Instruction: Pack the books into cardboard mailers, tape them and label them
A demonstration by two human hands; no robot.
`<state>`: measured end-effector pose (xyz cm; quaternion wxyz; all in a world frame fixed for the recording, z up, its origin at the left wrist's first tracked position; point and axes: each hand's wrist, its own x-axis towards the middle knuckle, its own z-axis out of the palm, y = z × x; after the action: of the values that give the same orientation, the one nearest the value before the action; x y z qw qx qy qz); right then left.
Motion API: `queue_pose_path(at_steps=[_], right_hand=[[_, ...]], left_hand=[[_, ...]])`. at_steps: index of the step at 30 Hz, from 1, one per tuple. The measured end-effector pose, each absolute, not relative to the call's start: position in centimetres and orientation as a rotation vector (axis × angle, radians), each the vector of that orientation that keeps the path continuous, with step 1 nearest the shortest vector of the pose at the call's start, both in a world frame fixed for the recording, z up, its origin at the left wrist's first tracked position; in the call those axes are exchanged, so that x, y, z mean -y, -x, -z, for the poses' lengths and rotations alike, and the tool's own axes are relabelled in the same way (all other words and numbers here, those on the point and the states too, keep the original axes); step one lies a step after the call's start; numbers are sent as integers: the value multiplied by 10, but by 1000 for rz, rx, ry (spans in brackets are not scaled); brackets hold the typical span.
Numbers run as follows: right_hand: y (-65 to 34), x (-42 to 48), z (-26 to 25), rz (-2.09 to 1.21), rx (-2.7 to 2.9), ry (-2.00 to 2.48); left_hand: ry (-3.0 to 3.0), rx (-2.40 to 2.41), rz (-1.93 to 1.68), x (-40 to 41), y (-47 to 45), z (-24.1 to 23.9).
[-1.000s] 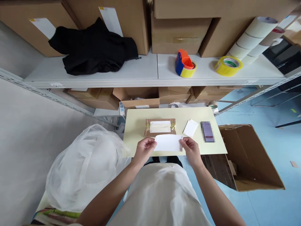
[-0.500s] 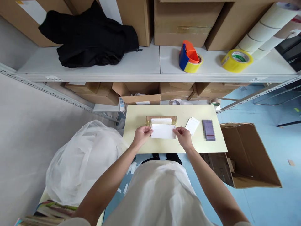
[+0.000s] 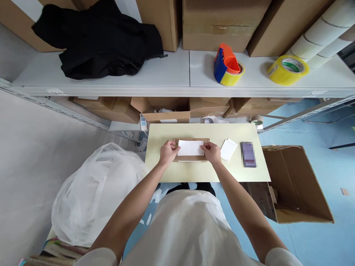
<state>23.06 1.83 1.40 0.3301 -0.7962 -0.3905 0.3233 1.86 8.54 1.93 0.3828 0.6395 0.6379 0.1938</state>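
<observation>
White sheet (image 3: 190, 148) held over a small cardboard box (image 3: 191, 158), head view: we see the left hand (image 3: 169, 151) and the right hand (image 3: 212, 152) facing each other across the middle of the desk (image 3: 163, 175), each with its grip pinching one short end of the sheet between thumb and fingers. The sheet is stretched roughly flat between them, with brown board showing along its far and near sides; whether paper and board touch, we cannot tell. We judge the step in hand to be the lining-up of sheet and box, since their long edges run nearly parallel. The next move, in our reading, calls for both ends to be kept level and brought down evenly, the sheet held taut so that it neither skews nor wrinkles, before either pinch is relaxed. If the underside is adhesive, which we cannot make out, the first contact would matter most, as later correction could be hard. To the right on the desk we note white cards (image 3: 229, 149), near the right hand but apart from it, and beyond them a purple, pixelated object (image 3: 249, 154) that we cannot identify
</observation>
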Motion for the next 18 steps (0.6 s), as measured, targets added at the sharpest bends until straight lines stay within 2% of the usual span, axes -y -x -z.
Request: queue_pose_path(at_steps=[11, 18], right_hand=[[-225, -20, -13, -774, 1124, 2210], [-214, -21, -18, -563, 1476, 2493]], left_hand=[[-1692, -1677, -375, -85, -19, -15], [-1849, -1746, -194, -87, -27, -26]])
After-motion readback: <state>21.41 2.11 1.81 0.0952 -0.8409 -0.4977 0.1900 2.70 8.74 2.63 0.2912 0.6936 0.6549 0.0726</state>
